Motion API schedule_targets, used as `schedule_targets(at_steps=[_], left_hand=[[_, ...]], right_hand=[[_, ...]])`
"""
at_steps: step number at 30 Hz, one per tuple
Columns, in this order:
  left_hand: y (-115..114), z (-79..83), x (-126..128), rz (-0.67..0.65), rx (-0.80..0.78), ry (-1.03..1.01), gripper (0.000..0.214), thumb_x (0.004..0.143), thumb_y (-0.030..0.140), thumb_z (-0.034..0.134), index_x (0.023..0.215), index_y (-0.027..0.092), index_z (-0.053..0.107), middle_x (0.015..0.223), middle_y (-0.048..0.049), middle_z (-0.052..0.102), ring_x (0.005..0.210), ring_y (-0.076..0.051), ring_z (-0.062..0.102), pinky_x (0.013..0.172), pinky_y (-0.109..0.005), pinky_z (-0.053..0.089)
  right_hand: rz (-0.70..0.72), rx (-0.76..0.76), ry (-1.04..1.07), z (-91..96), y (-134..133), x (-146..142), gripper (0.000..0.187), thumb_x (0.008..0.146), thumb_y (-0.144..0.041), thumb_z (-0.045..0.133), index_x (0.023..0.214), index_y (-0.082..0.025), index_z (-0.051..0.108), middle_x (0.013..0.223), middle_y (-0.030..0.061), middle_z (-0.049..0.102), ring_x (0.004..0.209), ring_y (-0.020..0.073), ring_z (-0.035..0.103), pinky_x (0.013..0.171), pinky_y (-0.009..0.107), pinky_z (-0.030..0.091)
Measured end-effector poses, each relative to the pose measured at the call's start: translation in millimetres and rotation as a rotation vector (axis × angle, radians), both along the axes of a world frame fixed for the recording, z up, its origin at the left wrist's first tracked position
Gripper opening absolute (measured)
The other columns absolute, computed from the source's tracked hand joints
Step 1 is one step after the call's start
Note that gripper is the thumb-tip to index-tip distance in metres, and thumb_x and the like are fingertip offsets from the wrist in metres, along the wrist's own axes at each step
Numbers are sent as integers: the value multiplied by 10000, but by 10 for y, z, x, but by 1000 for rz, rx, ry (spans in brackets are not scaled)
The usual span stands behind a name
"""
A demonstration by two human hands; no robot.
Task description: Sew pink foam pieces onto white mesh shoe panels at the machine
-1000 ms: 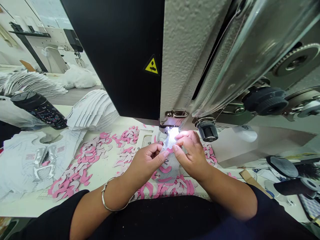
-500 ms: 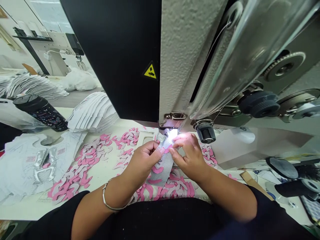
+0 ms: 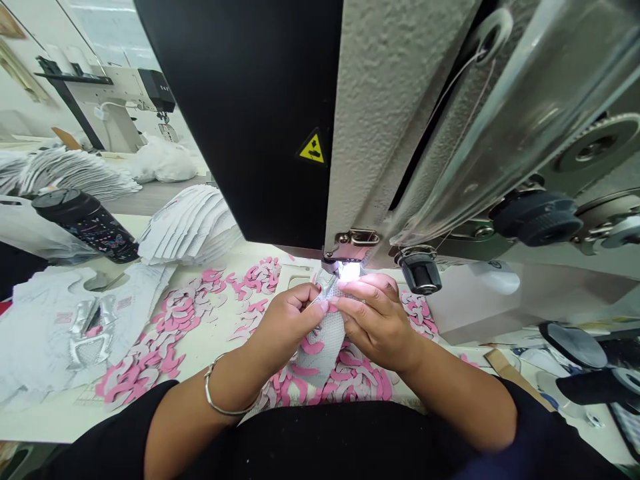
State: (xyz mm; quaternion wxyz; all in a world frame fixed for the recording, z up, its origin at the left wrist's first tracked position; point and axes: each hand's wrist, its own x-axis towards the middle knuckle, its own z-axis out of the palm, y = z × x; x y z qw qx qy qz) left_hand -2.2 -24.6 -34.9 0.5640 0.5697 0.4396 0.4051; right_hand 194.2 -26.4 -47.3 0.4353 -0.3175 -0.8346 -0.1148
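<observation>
Mesh pinched by left hand and right hand below warning sticker

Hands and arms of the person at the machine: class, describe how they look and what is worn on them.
The left hand and right hand are bare: no gloves. A thin silver bangle circles the left wrist. The forearms are uncovered; dark sleeves, the left sleeve black and the right sleeve black or navy, begin near the elbows.

Head camera, forward-down, close above left hand, right hand.
</observation>
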Motion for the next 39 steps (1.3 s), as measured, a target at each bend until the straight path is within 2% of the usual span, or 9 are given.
schedule_targets(at_steps=[4, 8, 11, 18, 27, 30, 35, 39], left_hand=[[21, 64, -12, 3, 110, 141, 287, 855, 405, 602, 687, 197, 499, 629, 53, 432, 546, -103, 436, 477, -216, 381], [52, 134, -15, 38, 247, 312, 238, 858, 337, 566, 680, 197, 493, 658, 39, 472, 628, -125, 455, 577, -242, 382], [65, 174, -13, 39, 277, 385, 199, 857, 335, 545, 712, 201, 519, 696, 26, 513, 674, -145, 486, 620, -260, 395], [54, 234, -3, 22, 290, 419, 232, 864, 329, 501, 669, 212, 456, 662, 32, 471, 660, -152, 463, 613, -268, 373], [49, 224, -2, 46, 348, 467, 231, 866, 326, 529, 674, 200, 501, 689, 24, 507, 679, -149, 487, 613, -262, 383], [34, 231, -6, 51, 297, 450, 239, 866, 379, 551, 708, 200, 538, 710, 13, 526, 679, -152, 498, 591, -258, 407], [44, 263, -20, 51, 102, 297, 248, 822, 452, 623, 802, 210, 571, 705, 20, 536, 627, -147, 522, 533, -251, 443], [130, 336, -10, 54, 110, 327, 210, 790, 381, 661, 744, 206, 554, 680, 35, 520, 597, -120, 485, 504, -223, 396]], right_hand=[[-13, -2, -15, 10, 2, -1, 443, 825, -123, 595, 1214, -334, 618, 1189, 22, 673, 1079, 239, 592, 976, 472, 400], [-39, 18, -62, 21, 12, 3, 452, 818, -125, 603, 1229, -313, 606, 1170, 45, 663, 1064, 250, 570, 941, 476, 407], [-43, 24, -56, 23, 22, 3, 459, 805, -116, 608, 1225, -300, 614, 1151, 62, 651, 1057, 259, 556, 910, 475, 422], [-54, 16, -28, 3, 31, -4, 495, 789, -112, 620, 1227, -343, 618, 1130, 49, 637, 1062, 266, 538, 907, 474, 426], [-55, 17, -16, 4, 40, 5, 463, 812, -124, 620, 1227, -327, 602, 1105, 41, 669, 1037, 254, 569, 910, 466, 426], [-56, 26, -1, -15, 53, 30, 461, 819, -142, 635, 1242, -319, 584, 1091, 34, 686, 1000, 256, 581, 891, 466, 426], [-34, 48, 10, -10, 58, 53, 380, 820, -152, 647, 1176, -279, 606, 1066, 39, 700, 979, 261, 585, 868, 469, 420], [-52, 50, 18, 44, 54, 54, 328, 822, -123, 624, 1117, -266, 631, 1013, 37, 697, 948, 245, 589, 850, 451, 418]])
